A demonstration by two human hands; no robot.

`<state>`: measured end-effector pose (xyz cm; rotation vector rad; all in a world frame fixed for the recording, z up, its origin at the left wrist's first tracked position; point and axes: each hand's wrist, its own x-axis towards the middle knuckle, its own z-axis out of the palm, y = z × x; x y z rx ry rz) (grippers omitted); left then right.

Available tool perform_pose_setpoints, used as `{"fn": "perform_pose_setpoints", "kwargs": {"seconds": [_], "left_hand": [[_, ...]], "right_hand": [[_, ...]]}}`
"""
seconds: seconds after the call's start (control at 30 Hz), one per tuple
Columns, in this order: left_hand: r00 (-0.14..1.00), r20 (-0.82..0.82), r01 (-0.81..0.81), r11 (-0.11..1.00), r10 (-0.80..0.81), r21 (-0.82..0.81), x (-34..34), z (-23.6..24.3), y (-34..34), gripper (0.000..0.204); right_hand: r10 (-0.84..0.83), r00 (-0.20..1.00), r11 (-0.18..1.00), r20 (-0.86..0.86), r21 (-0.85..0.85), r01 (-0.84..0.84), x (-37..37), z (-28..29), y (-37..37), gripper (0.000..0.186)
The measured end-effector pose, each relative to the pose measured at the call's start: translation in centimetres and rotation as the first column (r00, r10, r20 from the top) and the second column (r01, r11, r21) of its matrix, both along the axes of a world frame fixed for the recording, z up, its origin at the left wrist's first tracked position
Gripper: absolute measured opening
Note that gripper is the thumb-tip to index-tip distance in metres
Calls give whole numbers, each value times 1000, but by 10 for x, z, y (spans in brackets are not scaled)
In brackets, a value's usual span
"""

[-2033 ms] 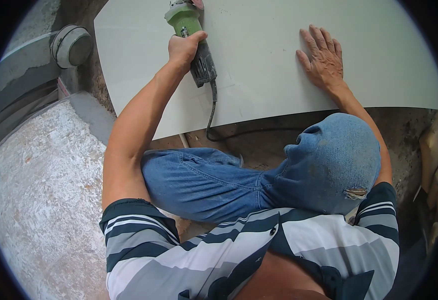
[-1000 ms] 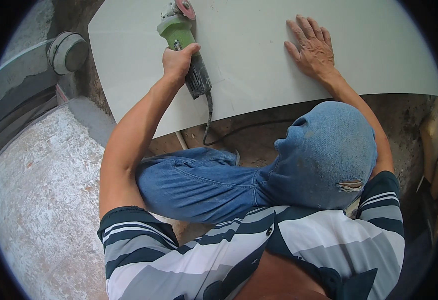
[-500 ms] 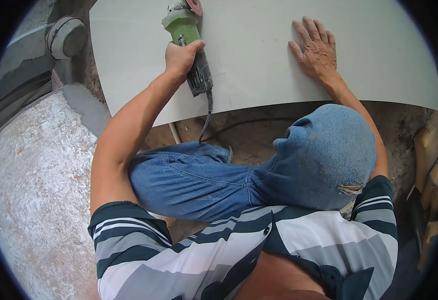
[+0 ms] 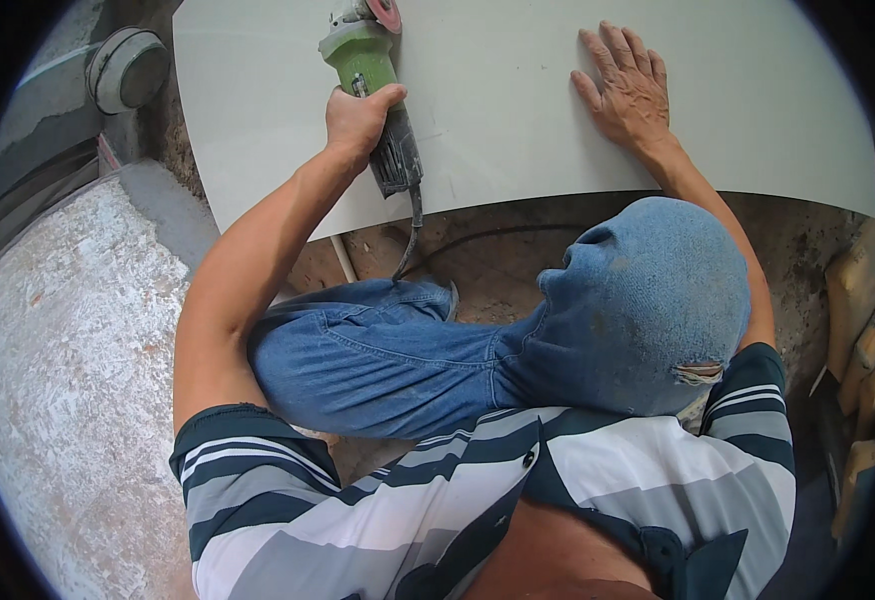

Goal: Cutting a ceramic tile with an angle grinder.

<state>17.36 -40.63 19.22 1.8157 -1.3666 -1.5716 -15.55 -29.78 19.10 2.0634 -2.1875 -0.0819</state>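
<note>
Leftward, the left hand [image 4: 360, 118] grips a green-and-black angle grinder [image 4: 366, 64] over a pale panel [image 4: 503, 115]; rightward, the right hand [image 4: 632, 98] lies palm down on the same panel, fingers extended.

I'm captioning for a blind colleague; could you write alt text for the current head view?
A person's left hand grips a green and black angle grinder over a large pale panel; the right hand rests spread on it. Lower down are torn blue jeans and a striped shirt.
</note>
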Motion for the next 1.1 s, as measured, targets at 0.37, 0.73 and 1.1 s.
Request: {"fn": "perform_pose_setpoints", "kwargs": {"seconds": [0.37, 0.73, 1.1], "left_hand": [[999, 19, -27, 1000, 27, -7, 3, -7, 6, 31], [998, 70, -6, 1000, 7, -15, 4, -9, 10, 48], [996, 86, -14, 1000, 13, 3, 12, -19, 16, 52]], "right_hand": [[23, 1000, 1000, -9, -13, -24, -3, -10, -10, 59], [25, 999, 1000, -20, -1, -25, -7, -17, -22, 59], [34, 999, 999, -8, 2, -34, -5, -26, -27, 59]]}}
